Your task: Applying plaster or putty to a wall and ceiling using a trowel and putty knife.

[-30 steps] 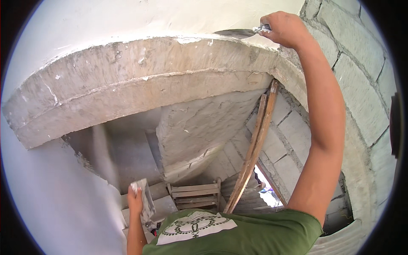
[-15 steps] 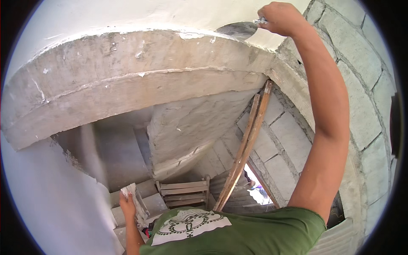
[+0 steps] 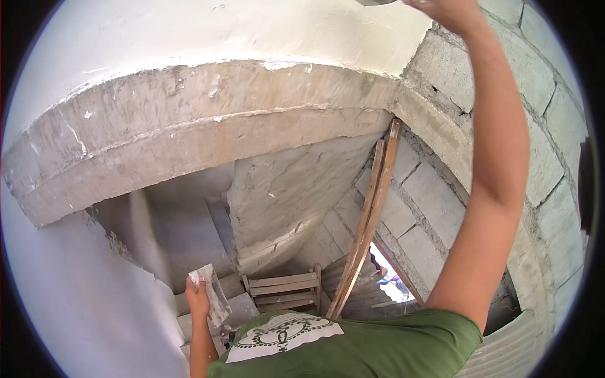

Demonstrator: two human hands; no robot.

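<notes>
High at the top edge, my right hand [image 3: 455, 11] is closed round a trowel, partly cut off by the picture's edge. Only a sliver of its grey blade [image 3: 377, 2] shows, against the smooth white plastered wall [image 3: 239, 34]. Low on the left, my left hand [image 3: 198, 303] grips a flat board [image 3: 216, 302] smeared with whitish plaster, held tilted in front of my body. Below the white plaster runs a bare concrete beam [image 3: 208, 107] with a ragged plaster line along its top.
Two wooden poles [image 3: 368, 220] lean up to the beam's right corner. Grey block walling [image 3: 441, 69] rises on the right. A slatted wooden chair or rack [image 3: 283, 290] stands below. Beside the poles, a bright opening [image 3: 391, 277] shows part of a person.
My right hand has moved up and right, taking the trowel blade almost out of view. My left hand and the board have shifted slightly right and up, and the board's face shows more.
</notes>
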